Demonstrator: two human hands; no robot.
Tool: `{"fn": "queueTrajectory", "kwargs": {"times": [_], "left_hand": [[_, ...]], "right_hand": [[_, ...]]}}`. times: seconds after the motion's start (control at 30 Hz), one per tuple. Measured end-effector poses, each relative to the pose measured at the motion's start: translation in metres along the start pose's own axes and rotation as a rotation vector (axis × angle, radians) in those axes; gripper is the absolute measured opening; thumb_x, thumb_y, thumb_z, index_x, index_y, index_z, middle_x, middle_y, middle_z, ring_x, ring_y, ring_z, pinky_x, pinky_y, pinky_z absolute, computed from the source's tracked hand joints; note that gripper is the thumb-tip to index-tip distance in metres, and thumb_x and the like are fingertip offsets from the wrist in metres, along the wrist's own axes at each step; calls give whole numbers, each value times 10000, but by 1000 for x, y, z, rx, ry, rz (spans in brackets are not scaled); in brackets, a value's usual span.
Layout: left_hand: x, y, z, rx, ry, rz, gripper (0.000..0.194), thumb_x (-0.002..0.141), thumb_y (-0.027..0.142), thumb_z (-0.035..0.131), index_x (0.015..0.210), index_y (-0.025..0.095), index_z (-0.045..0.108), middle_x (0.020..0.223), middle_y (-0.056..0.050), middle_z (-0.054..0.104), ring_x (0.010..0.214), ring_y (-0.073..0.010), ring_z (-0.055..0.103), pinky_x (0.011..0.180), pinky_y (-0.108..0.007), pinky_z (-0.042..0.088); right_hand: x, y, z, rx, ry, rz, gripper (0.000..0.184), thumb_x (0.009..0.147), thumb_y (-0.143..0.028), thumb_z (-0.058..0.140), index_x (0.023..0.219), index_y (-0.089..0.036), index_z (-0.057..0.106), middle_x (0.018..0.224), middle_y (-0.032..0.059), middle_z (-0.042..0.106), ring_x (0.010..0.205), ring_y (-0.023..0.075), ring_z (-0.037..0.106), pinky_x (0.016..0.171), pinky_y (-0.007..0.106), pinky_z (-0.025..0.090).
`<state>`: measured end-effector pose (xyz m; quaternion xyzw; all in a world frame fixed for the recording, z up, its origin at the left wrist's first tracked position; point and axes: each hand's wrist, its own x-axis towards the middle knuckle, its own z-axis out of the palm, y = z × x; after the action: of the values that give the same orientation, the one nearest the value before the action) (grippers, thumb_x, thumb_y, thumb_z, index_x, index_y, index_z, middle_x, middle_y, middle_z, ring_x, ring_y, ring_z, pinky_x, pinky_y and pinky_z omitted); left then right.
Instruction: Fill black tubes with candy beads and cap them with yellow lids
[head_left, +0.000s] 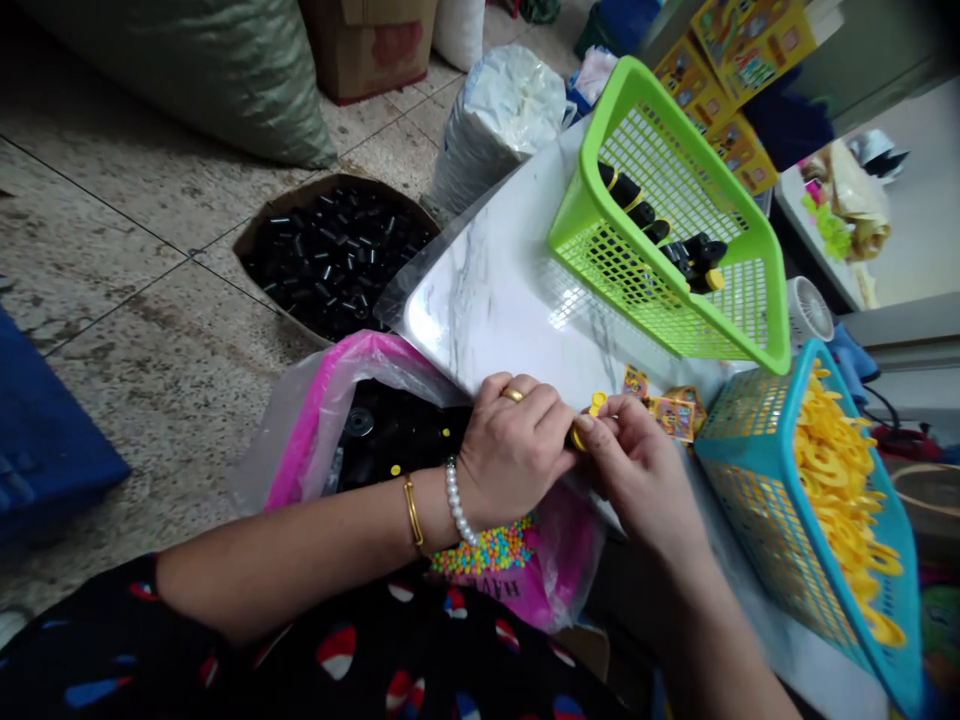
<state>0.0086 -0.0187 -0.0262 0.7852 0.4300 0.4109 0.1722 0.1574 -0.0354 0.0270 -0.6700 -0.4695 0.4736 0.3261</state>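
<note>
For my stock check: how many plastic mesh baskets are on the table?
2: a lime-green basket holding black parts, farther back, and a blue basket of yellow parts, at right. More could be out of view.

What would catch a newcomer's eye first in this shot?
The two hands at centre stand out, the right hand pinching a small yellow piece beside the left hand. To the right, a blue basket brims with yellow pieces; beyond it, a lime-green basket holds black tubes. Black cylinders heap on the floor at left.

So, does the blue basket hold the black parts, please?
No, the blue basket holds yellow plastic pieces, while the black parts lie in the green basket.
</note>
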Motion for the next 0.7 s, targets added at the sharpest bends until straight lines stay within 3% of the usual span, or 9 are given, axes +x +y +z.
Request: {"fn": "queueTrajectory", "kwargs": {"times": [0.13,0.43,0.7], "left_hand": [[-1,-1,-1,-8,-21,12,234,883,400,599,884,166,605,838,-41,616,869,-228,532,843,-397,348],[0,1,0,4,1,0,232,907,392,556,860,169,595,831,-39,602,836,-216,514,798,-382,348],[-2,1,-1,25,-22,2,242,894,403,570,852,166,581,841,-40,611,854,-222,528,797,-385,355]], "right_hand": [[-4,8,-2,82,-71,-8,253,869,-418,624,1016,-236,529,659,-63,463,493,72,393,448,182,338],[4,-5,4,23,-39,29,258,848,-416,640,819,-206,492,606,-74,445,452,58,355,419,174,301],[6,6,8,-1,29,-56,346,824,-452,658,764,-211,417,569,-87,389,491,63,295,428,164,238]]}}
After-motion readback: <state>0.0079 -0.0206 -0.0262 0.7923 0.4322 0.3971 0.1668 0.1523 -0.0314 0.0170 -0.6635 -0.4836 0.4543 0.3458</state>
